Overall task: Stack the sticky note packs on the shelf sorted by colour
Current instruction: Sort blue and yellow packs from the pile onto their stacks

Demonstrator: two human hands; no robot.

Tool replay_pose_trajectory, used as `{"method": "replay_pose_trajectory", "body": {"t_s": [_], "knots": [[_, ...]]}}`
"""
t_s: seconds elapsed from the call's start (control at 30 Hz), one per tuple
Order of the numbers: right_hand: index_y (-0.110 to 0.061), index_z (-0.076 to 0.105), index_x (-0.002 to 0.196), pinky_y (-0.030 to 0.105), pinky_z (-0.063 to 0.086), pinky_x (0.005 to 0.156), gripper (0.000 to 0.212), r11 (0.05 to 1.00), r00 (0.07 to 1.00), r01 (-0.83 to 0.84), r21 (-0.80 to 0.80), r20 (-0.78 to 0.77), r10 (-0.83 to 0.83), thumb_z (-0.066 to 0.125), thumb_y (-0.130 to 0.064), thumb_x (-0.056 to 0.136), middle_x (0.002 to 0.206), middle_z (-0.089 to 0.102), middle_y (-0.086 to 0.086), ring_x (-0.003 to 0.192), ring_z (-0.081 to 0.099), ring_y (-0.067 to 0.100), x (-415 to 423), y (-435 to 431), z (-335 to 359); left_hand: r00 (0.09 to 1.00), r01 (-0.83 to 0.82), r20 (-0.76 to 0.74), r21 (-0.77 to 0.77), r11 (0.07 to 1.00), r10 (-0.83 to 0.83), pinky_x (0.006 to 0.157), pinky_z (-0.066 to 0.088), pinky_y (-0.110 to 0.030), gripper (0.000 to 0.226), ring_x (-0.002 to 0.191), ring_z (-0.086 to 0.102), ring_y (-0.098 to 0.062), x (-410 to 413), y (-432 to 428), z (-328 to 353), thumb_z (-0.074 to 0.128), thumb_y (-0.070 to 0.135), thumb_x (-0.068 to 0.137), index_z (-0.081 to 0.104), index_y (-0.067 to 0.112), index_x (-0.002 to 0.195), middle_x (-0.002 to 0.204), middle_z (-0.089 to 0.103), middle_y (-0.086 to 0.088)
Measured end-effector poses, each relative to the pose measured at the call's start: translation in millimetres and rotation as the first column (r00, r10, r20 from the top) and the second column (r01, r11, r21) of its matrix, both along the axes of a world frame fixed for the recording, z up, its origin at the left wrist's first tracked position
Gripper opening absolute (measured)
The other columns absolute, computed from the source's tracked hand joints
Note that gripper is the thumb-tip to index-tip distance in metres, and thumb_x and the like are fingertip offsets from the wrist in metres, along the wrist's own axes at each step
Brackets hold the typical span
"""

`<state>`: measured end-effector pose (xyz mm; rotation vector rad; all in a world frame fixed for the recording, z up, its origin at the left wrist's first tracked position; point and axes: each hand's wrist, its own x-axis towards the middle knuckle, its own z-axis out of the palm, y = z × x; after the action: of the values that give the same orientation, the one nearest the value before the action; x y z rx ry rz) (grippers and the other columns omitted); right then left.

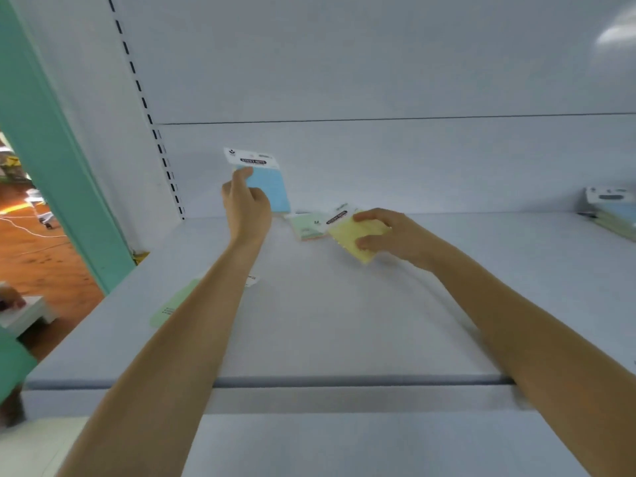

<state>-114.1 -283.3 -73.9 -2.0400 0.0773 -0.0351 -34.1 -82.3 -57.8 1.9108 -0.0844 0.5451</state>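
Our left hand (246, 204) is closed on the blue pack (272, 191), with the thumb lying across its front just under the white header card and the other fingers curled behind its left edge. The pack is held upright, clear of the shelf (344, 321), far back near the back panel (378, 160). Its header bears a dark label reading "STICKY NOTE". Our right hand (385, 235) grips the yellow pack (354, 237): the fingers hook over its far edge and the thumb presses its near edge. That pack is tilted, header pointing far and left, and we cannot tell whether it touches the shelf.

Between the two hands, a green pack (306, 225) lies flat at the back of the shelf with a pinkish edge showing under it, just beside the yellow pack's header. A second green pack (175, 301) lies flat at the near left, partly hidden by our left forearm. At the far right edge sits a small stack (612, 211), blue on top with green below it, blurred.

Both bare forearms reach from the near edge, the left one rising steeply to a lifted wrist, the right one lower and angled inward. A slotted strip (151, 122) runs down the left corner, beside a teal upright (51, 149).
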Motion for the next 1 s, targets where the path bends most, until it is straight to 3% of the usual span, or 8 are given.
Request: {"method": "replay_pose_trajectory", "body": {"t_s": [0.07, 0.33, 0.47, 0.6, 0.73, 0.83, 0.9, 1.0], "knots": [[-0.017, 0.055, 0.122, 0.016, 0.044, 0.068, 0.043, 0.992, 0.997, 0.067, 0.108, 0.025, -0.071, 0.066, -0.007, 0.081, 0.112, 0.051, 0.005, 0.087, 0.054, 0.016, -3.4, -12.4, 4.7, 0.999, 0.036, -0.020, 0.018, 0.999, -0.036, 0.078, 0.032, -0.015, 0.047, 0.123, 0.042, -0.027, -5.0, -17.0, 9.3, 0.030, -0.001, 0.089, 0.043, 0.010, 0.133, 0.136, 0.040, -0.018], [-0.007, 0.052, 0.127, 0.001, 0.035, 0.042, 0.045, 0.937, 0.928, 0.344, 0.062, 0.131, -0.349, 0.033, 0.006, 0.088, 0.106, 0.046, 0.005, 0.072, 0.046, 0.011, -76.4, -124.2, 14.5, 0.982, 0.178, -0.052, -0.083, 0.981, -0.183, 0.091, 0.038, -0.027, 0.047, 0.121, 0.047, -0.026, -41.1, -141.2, 19.9, 0.032, 0.001, 0.086, 0.047, 0.013, 0.128, 0.135, 0.046, -0.012], [-0.015, 0.056, 0.123, 0.013, 0.040, 0.064, 0.046, 0.896, 0.890, 0.433, -0.094, 0.200, -0.409, 0.042, 0.005, 0.084, 0.114, 0.050, 0.001, 0.092, 0.046, 0.016, -127.7, -198.1, 8.7, 0.957, 0.269, -0.073, -0.129, 0.955, -0.279, 0.087, 0.038, -0.024, 0.046, 0.121, 0.047, -0.026, -78.7, -227.3, 16.4, 0.033, 0.000, 0.086, 0.048, 0.011, 0.127, 0.134, 0.047, -0.013], [-0.013, 0.053, 0.124, 0.004, 0.039, 0.054, 0.049, 0.872, 0.877, 0.464, -0.158, 0.221, -0.427, 0.046, 0.007, 0.081, 0.114, 0.047, 0.004, 0.087, 0.048, 0.021, -175.5, -263.1, 0.0, 0.921, 0.370, -0.078, -0.136, 0.919, -0.382, 0.086, 0.040, -0.026, 0.046, 0.119, 0.048, -0.027, -113.5, -311.2, 9.7, 0.034, -0.001, 0.085, 0.048, 0.011, 0.127, 0.133, 0.047, -0.014], [-0.016, 0.050, 0.125, 0.024, 0.041, 0.062, 0.050, 0.847, 0.868, 0.489, -0.209, 0.209, -0.450, 0.051, 0.004, 0.079, 0.123, 0.048, 0.012, 0.085, 0.054, 0.025, -207.0, -315.7, -7.1, 0.867, 0.473, -0.107, -0.132, 0.871, -0.486, 0.098, 0.043, -0.038, 0.046, 0.118, 0.051, -0.032, -135.7, -375.9, 4.9, 0.039, -0.004, 0.082, 0.051, 0.010, 0.125, 0.131, 0.049, -0.017], [-0.018, 0.047, 0.121, 0.031, 0.041, 0.072, 0.046, 0.850, 0.867, 0.494, -0.185, 0.175, -0.466, 0.050, 0.003, 0.080, 0.124, 0.045, 0.016, 0.089, 0.057, 0.031, -218.0, -345.3, -10.7, 0.821, 0.539, -0.138, -0.137, 0.831, -0.554, 0.091, 0.047, -0.036, 0.042, 0.099, 0.056, -0.029, -136.0, -411.6, 1.1, 0.047, -0.002, 0.082, 0.054, 0.009, 0.122, 0.111, 0.054, -0.015], [-0.022, 0.043, 0.111, 0.032, 0.043, 0.069, 0.040, 0.861, 0.871, 0.486, -0.152, 0.164, -0.463, 0.049, 0.003, 0.081, 0.120, 0.044, 0.014, 0.087, 0.057, 0.031, -221.2, -358.1, -12.3, 0.793, 0.572, -0.158, -0.142, 0.808, -0.589, 0.081, 0.045, -0.032, 0.039, 0.088, 0.052, -0.024, -129.7, -432.8, -0.2, 0.054, 0.001, 0.082, 0.055, 0.009, 0.121, 0.089, 0.049, -0.002], [-0.020, 0.039, 0.105, 0.017, 0.041, 0.053, 0.037, 0.889, 0.887, 0.450, -0.088, 0.163, -0.433, 0.046, 0.008, 0.082, 0.098, 0.042, 0.000, 0.069, 0.050, 0.019, -220.4, -370.4, -14.6, 0.765, 0.610, -0.166, -0.123, 0.783, -0.622, 0.089, 0.049, -0.037, 0.039, 0.088, 0.052, -0.023, -114.5, -463.5, -3.0, 0.061, 0.005, 0.080, 0.055, 0.010, 0.119, 0.097, 0.049, -0.006]]}}
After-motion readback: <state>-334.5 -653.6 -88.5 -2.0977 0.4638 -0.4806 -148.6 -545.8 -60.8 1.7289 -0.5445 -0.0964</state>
